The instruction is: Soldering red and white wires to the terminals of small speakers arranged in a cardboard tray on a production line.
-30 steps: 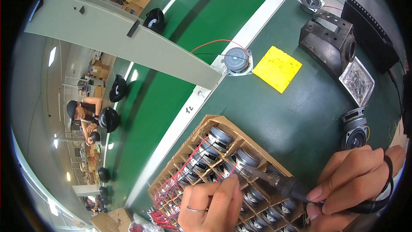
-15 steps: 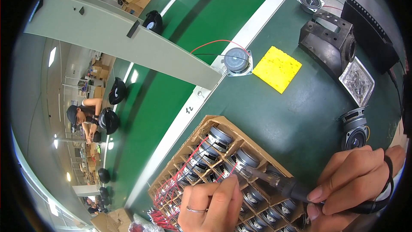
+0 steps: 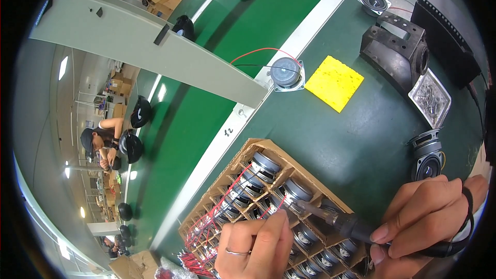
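Observation:
My right hand (image 3: 426, 217) is closed round the black handle of a soldering iron (image 3: 354, 228). Its metal tip points left, at the terminal side of a grey round speaker (image 3: 298, 189); whether they touch I cannot tell. That speaker stands on edge in a divided cardboard box (image 3: 306, 172). Close by, my left hand (image 3: 253, 250), with a ring on one finger, pinches a thin red wire (image 3: 282, 202) beside the same speaker. Several more speakers fill other compartments, and red and black wires trail from those on the left.
A yellow sponge (image 3: 335, 83) and a loose speaker (image 3: 285, 72) lie beyond the box. To the right are a metal iron stand (image 3: 395, 51), a small tray (image 3: 431, 101) and two stacked speakers (image 3: 428, 155). Across a green conveyor (image 3: 181, 124), a person handles a black shell.
My hands stay almost still. The iron's tip appears slightly farther right. Across the conveyor, the other person's hands have shifted a little, and black shells on the belt have crept along.

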